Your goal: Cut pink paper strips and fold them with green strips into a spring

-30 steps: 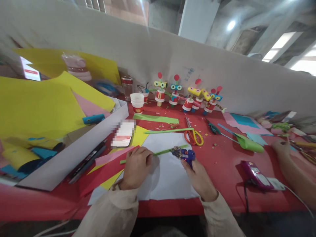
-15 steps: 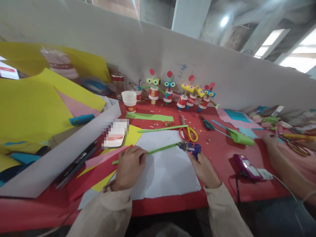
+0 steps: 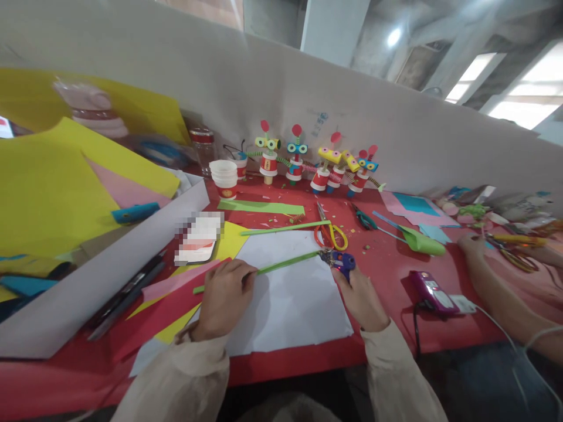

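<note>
The person's left hand (image 3: pixel 226 299), its fingers curled, gripped a narrow green paper strip (image 3: pixel 288 262) that slanted over a white paper sheet (image 3: pixel 299 313). The right hand (image 3: pixel 363 300) was closed around a blue plastic glue gun (image 3: pixel 345 262), its darkened nozzle at the strip's right end. Beyond lay metal scissors with red-and-yellow handles (image 3: pixel 338 237); farther back stood red-and-white paper-cup figures (image 3: pixel 294 170).

The strip (image 3: pixel 288 262) is green, the glue gun (image 3: pixel 343 262) purple-blue. The scissors (image 3: pixel 331 235) have red and yellow handles (the table (image 3: pixel 389 293) is red too).
</note>
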`<state>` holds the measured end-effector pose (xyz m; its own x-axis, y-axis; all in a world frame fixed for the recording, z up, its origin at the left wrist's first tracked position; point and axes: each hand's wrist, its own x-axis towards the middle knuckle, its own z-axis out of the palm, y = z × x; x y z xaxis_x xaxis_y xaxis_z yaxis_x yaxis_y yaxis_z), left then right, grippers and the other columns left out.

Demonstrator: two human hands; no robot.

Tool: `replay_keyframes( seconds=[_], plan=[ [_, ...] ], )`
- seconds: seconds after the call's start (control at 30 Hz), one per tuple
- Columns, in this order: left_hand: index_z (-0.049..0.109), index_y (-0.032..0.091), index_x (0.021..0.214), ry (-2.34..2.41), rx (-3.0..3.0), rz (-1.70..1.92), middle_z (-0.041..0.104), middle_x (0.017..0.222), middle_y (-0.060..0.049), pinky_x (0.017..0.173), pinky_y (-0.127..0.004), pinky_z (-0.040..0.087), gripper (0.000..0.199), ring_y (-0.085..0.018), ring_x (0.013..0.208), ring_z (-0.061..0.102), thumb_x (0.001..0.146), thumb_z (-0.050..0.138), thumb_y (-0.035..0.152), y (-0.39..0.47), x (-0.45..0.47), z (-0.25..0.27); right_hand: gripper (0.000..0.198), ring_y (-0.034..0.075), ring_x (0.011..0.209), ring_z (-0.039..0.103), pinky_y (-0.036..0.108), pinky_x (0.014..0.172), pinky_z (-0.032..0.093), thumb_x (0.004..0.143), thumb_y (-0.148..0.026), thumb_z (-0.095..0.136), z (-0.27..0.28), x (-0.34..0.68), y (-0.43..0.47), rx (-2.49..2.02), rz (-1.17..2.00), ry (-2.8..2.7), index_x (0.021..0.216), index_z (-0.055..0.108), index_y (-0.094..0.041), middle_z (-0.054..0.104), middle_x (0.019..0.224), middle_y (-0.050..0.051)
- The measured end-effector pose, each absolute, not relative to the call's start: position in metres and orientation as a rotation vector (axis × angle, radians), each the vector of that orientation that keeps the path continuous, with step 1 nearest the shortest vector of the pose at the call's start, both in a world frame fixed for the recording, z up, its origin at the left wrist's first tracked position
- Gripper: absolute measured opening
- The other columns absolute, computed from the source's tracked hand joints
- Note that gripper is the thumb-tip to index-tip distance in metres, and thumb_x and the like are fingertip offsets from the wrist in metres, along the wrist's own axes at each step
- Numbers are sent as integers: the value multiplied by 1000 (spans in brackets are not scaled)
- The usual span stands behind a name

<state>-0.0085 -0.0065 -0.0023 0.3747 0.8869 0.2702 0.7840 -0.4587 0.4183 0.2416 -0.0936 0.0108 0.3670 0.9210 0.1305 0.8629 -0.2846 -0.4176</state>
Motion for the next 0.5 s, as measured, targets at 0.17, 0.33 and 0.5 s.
replay_keyframes(
  seconds=[0.17, 0.33, 0.5],
  plan=[
    [65, 24, 79, 1498, 2405, 707, 67, 87, -2, 80, -35, 40, 21, -22, 88, 59, 83, 44, 20, -6, -8, -2, 39, 30, 91, 64, 32, 70, 41, 91, -39, 33, 11, 242, -93, -2248, 163, -1547, 112, 51, -11, 67, 98, 17],
    [65, 23, 79, 1490, 2405, 714, 67, 87, -2, 79, -35, 39, 21, -22, 87, 58, 83, 44, 20, -6, -8, -3, 37, 29, 90, 64, 31, 69, 41, 92, -38, 33, 13, 241, -95, -2286, 134, -1539, 111, 50, -11, 67, 95, 17],
    [65, 22, 81, 1466, 2442, 695, 66, 89, -3, 79, -38, 37, 21, -24, 89, 57, 84, 44, 23, -7, -10, -2, 33, 27, 83, 64, 31, 66, 41, 93, -38, 32, 13, 251, -102, -2358, 44, -1518, 110, 48, -15, 66, 90, 14]
  ],
)
